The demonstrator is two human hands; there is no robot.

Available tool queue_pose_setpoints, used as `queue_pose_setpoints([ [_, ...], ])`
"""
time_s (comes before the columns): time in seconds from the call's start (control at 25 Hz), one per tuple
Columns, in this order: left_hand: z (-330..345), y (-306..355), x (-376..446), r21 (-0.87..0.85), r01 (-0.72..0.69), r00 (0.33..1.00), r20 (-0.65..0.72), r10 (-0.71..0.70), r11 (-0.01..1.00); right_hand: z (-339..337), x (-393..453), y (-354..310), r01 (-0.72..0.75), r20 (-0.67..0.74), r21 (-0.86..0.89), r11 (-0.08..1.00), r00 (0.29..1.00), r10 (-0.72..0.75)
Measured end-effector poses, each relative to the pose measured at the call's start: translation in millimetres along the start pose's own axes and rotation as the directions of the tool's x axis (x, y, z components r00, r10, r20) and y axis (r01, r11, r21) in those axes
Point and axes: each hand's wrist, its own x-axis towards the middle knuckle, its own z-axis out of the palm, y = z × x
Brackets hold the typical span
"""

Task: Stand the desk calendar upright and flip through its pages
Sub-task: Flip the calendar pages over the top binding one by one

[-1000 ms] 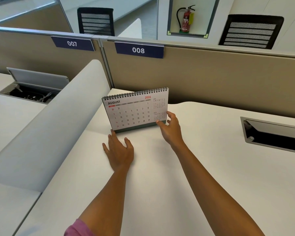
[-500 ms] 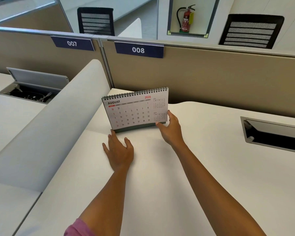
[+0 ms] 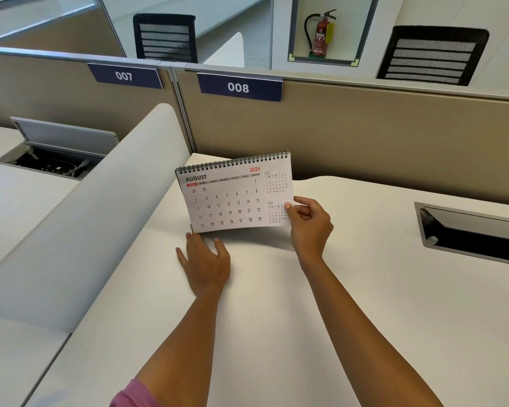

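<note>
A spiral-bound desk calendar (image 3: 232, 195) stands upright on the white desk (image 3: 276, 318), showing the AUGUST 2026 page. My right hand (image 3: 309, 227) pinches the lower right edge of that page between thumb and fingers, and the page is lifted forward so it hides the calendar's base. My left hand (image 3: 206, 265) lies flat on the desk just in front of the calendar's lower left corner, fingers spread, with its fingertips at the page's bottom edge.
A white curved divider (image 3: 80, 230) runs along the left. Beige partition panels (image 3: 365, 136) labelled 007 and 008 stand close behind the calendar. An open cable tray (image 3: 470, 236) is sunk in the desk at right, another (image 3: 47, 160) at far left.
My right hand has closed on the August page's right edge and lifted it forward off the calendar's dark base. My left hand has stayed in place.
</note>
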Motion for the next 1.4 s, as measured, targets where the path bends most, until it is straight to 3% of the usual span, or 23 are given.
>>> queue_pose_setpoints([
  [0.48, -2, 3, -2, -0.006, -0.002, 1.0, 0.018, 0.002, 1.0, 3, 4, -3, -0.004, -0.002, -0.059, 0.998, 1.0, 0.004],
  [0.84, -2, 2, -1, -0.024, -0.007, 1.0, 0.003, 0.007, 1.0, 1, 0, -5, 0.044, 0.043, 0.001, 0.999, 0.998, -0.044],
  [1.04, -2, 2, 0, -0.05, -0.029, 1.0, 0.006, 0.029, 0.998, -2, -1, -13, -0.072, 0.147, 0.094, 0.993, 0.988, 0.057],
  [1.16, -3, 2, 0, -0.029, -0.05, 0.998, 0.03, 0.051, 0.998, -7, 1, -22, -0.219, 0.351, 0.195, 0.956, 0.926, 0.141],
  [1.24, -4, 2, -1, -0.022, -0.048, 0.998, 0.026, 0.048, 0.999, -13, 4, -28, -0.349, 0.532, 0.302, 0.887, 0.834, 0.147],
  [1.4, -5, 4, -4, -0.036, -0.051, 0.999, -0.018, 0.051, 0.998, -27, 7, -37, -0.649, 0.777, 0.44, 0.621, 0.621, 0.099],
])
